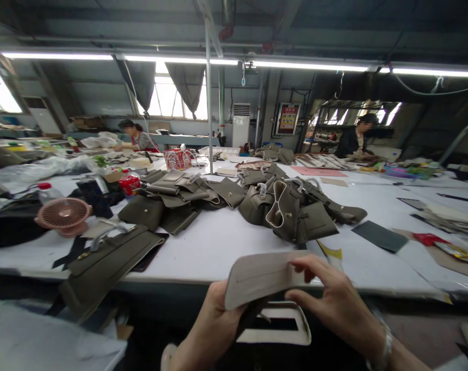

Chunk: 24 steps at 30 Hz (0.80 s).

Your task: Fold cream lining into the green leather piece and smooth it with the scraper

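Note:
Just off the table's front edge, a handbag piece (257,275) with a rounded flap shows its pale underside and some dark leather below. My left hand (218,317) is closed around the flap's left end, thumb at its edge. My right hand (334,299) touches the flap's right part with bent fingertips, its thumb spread apart underneath. Below the flap, between the hands, is a pale-edged part (301,337) with a dark slot; whether it joins the flap I cannot tell. Several olive-grey handbags (284,211) lie heaped beyond my hands on the white table (214,242).
A flat bag part (114,257) overhangs the table edge at left, near a pink fan (65,215) and a capped bottle (48,191). A dark sheet (380,236) lies at right. A metal pole (209,103) rises from the table. Two people work farther back.

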Each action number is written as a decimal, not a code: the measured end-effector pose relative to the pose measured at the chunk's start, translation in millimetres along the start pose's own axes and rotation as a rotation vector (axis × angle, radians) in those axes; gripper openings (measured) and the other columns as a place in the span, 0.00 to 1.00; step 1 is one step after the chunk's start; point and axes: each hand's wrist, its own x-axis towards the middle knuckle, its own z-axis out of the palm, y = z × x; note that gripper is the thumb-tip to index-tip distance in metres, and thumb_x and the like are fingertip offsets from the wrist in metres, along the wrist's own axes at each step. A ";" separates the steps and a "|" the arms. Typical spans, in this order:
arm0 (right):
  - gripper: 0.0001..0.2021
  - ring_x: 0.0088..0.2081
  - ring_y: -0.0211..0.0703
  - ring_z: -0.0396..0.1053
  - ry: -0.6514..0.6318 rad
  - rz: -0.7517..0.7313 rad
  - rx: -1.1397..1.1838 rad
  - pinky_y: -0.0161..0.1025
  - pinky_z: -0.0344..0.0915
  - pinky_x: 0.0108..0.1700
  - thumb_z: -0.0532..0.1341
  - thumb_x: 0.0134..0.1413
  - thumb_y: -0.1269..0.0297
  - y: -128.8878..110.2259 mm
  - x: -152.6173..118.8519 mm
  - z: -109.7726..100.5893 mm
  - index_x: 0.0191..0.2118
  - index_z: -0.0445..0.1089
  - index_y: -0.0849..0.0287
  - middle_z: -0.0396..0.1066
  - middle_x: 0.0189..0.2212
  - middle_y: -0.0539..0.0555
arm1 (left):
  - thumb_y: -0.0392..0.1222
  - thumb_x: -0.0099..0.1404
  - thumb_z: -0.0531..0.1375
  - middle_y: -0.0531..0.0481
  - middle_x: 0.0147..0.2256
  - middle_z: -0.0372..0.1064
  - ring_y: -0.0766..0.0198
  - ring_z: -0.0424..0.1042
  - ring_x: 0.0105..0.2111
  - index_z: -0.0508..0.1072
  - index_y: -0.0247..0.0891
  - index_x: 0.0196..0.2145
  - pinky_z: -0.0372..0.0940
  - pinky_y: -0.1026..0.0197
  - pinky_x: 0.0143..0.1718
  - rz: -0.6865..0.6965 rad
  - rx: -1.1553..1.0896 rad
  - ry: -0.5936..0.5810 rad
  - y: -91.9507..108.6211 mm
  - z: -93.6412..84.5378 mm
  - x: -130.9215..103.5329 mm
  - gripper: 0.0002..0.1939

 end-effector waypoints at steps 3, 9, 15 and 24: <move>0.36 0.60 0.63 0.58 0.098 -0.331 -0.411 0.61 0.58 0.60 0.71 0.47 0.58 -5.1 1.5 -6.1 0.62 0.61 0.51 0.60 0.61 0.61 | 0.47 0.61 0.66 0.50 0.37 0.80 0.58 0.76 0.41 0.81 0.39 0.40 0.69 0.61 0.46 -0.128 -0.239 -0.001 -0.3 3.7 5.0 0.12; 0.37 0.57 0.53 0.63 -0.106 -0.284 -0.325 0.48 0.66 0.57 0.66 0.48 0.66 -5.8 9.7 3.3 0.64 0.53 0.49 0.60 0.59 0.57 | 0.42 0.59 0.66 0.50 0.39 0.77 0.58 0.72 0.42 0.79 0.36 0.40 0.65 0.60 0.49 -0.166 -0.082 -0.235 7.1 -12.8 19.9 0.11; 0.36 0.57 0.54 0.63 0.048 -0.236 -0.178 0.49 0.64 0.59 0.68 0.49 0.61 19.1 9.8 28.5 0.63 0.54 0.52 0.61 0.57 0.58 | 0.36 0.58 0.62 0.53 0.33 0.75 0.60 0.71 0.35 0.76 0.34 0.37 0.63 0.63 0.36 -0.168 0.407 -0.366 11.4 -52.9 26.5 0.08; 0.37 0.56 0.52 0.63 0.084 -0.174 -0.142 0.48 0.64 0.59 0.69 0.50 0.61 46.7 -0.5 65.6 0.62 0.51 0.52 0.61 0.56 0.58 | 0.34 0.58 0.57 0.54 0.30 0.74 0.62 0.72 0.33 0.73 0.38 0.33 0.61 0.64 0.35 -0.131 0.685 -0.326 -19.2 -59.7 17.4 0.06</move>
